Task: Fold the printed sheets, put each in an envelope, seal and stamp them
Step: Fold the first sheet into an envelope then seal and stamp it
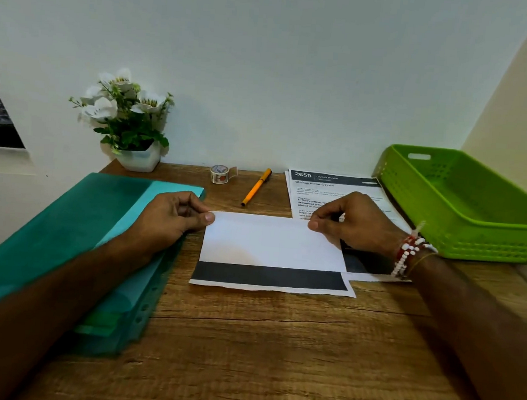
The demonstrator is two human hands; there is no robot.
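The wooden surface (260, 341) carries a teal folder (64, 231) at 9 o'clock and a green basket (463, 209) at 2 o'clock. The folded sheet (271, 244) lies at centre; the left hand (166, 217) and right hand (355, 223) each pinch a top corner. A pen (256, 187) lies at 12 o'clock.

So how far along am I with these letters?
Early. Done: nothing, no envelope is in view. In hand: the left hand and right hand pinch the far corners of one sheet, folded over once. Left: the printed stack lies unfolded, the stamp roll sits by the pen untouched.
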